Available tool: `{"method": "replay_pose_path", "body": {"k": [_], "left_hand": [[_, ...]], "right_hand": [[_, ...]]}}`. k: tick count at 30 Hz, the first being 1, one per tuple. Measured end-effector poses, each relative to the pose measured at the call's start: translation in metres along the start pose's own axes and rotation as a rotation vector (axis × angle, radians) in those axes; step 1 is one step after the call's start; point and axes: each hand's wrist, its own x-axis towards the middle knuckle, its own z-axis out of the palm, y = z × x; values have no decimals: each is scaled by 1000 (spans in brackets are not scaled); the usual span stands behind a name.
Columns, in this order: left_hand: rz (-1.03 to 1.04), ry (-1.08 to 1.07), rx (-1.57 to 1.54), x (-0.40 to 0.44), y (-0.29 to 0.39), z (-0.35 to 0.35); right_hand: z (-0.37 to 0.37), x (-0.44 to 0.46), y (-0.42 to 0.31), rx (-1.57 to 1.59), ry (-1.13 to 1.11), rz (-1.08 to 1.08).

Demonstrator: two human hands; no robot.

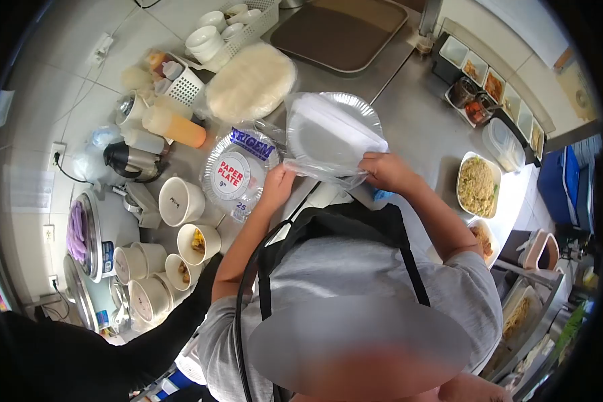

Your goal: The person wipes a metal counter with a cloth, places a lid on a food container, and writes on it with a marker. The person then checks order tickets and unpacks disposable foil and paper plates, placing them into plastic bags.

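Note:
A pack of paper plates (317, 137) in clear plastic lies in front of me, with a white paper strip inside. My left hand (279, 182) is closed on the near left edge of its plastic wrapper. At the near right edge, my right hand (384, 171) grips the same wrapper. Just left of it lies a second plate pack (229, 175), labelled "PAPER PLATE"; my left hand is close by its right side. Behind both packs sits a plastic-wrapped stack of pale round sheets (250, 82).
Left are squeeze bottles (174, 126), a metal kettle (130, 161) and several paper tubs (181, 201), some with food. A co-worker's black sleeve (174, 321) reaches in there. A brown tray (338, 33) lies behind. On the right stand a noodle container (478, 186) and condiment trays (492, 86).

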Motion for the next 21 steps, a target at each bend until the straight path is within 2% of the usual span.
{"method": "replay_pose_path", "body": {"k": [2,3,5,8,11,14,16,18,19,20,21], "left_hand": [[-21,30,-46,-9,-8,0],[4,63,-64,-8,-6,-4],[60,131,-104,2,15,-13],[148,278,-267,29,78,-23],[136,314,-490,42,96,-19],[119,284,-618,51,97,-8],[41,236,-653,48,107,-8],[5,310,-684,54,121,-16],[-11,345,-701,58,125,-23],[97,300,-720,62,116,-34],[168,402,-736,66,128,-35]], "right_hand": [[6,0,3,122,120,-40],[3,4,2,166,177,21],[-17,13,-9,248,294,142],[-55,23,-33,491,601,239],[-52,16,-30,402,848,-23],[11,-9,4,523,745,172],[15,-10,-5,643,649,349],[0,0,-11,726,556,547],[-15,9,-20,783,660,433],[-34,21,-31,835,764,311],[-53,29,-40,882,866,181]]}}
